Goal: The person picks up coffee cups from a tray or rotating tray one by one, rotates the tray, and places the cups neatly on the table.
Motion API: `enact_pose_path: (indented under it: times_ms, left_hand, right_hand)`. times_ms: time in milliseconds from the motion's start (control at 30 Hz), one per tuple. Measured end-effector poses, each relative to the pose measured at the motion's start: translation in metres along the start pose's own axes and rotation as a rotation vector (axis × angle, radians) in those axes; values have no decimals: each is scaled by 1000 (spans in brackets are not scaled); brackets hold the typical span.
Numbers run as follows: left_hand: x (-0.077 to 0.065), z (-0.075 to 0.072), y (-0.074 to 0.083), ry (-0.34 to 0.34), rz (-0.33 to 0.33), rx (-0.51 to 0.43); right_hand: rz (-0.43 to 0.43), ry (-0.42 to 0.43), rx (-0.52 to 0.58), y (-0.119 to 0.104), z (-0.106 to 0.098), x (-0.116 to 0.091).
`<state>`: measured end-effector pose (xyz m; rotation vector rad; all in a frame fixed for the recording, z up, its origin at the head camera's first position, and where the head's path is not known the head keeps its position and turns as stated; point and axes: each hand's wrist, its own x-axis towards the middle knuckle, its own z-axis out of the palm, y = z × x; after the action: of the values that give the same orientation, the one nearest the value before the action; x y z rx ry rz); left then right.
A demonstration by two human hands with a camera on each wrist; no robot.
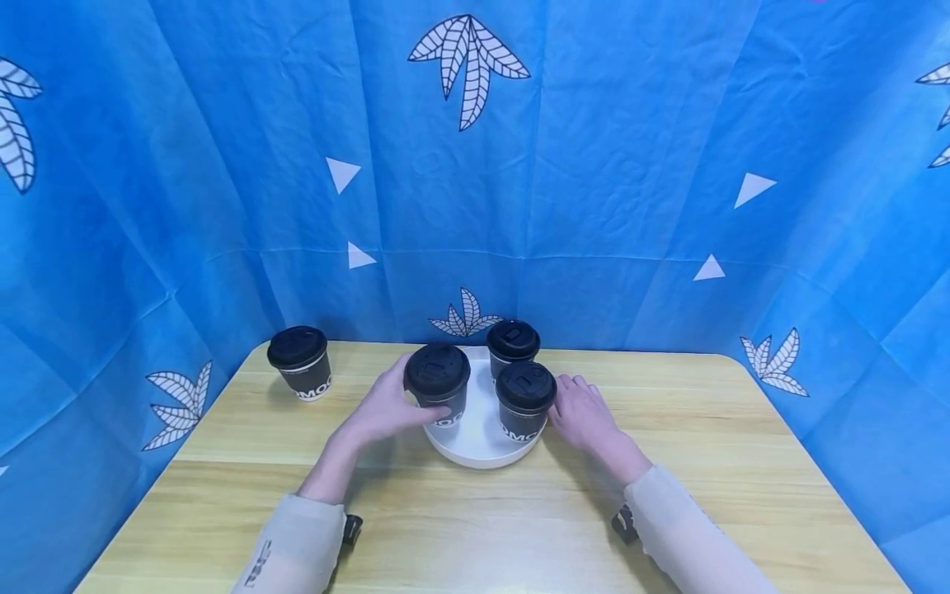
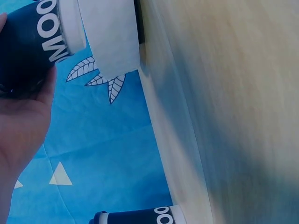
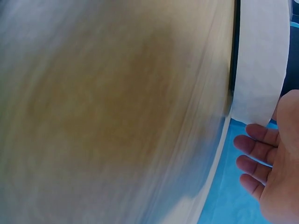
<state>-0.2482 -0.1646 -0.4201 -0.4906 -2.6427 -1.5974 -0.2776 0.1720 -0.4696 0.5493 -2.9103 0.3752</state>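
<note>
My left hand grips a black paper coffee cup with a black lid and white lettering. In the left wrist view, this cup is close over the rim of a round white stand, thumb and fingers wrapped round its side. Two matching cups stand upright on it, a front cup and a back cup. On the right, my right hand is beside the stand and the front cup. In the right wrist view its loosely bent fingers are at the stand's white side, holding nothing.
Another lidded coffee cup stands on the wooden table at the back left. A blue curtain with white leaf and triangle prints hangs behind the table and along both sides.
</note>
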Motion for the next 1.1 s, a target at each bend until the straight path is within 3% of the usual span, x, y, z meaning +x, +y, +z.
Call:
enact_pose_path:
  times_ms: [567, 933, 1100]
  left_hand:
    - [1, -3, -5, 253, 44, 28]
    - [6, -7, -11, 401, -3, 64]
    - [9, -9, -16, 502, 14, 76]
  right_hand:
    - [4, 6, 3, 1, 1, 0]
    - [8, 7, -1, 0, 1, 0]
    - [10, 9, 1, 0, 1, -1]
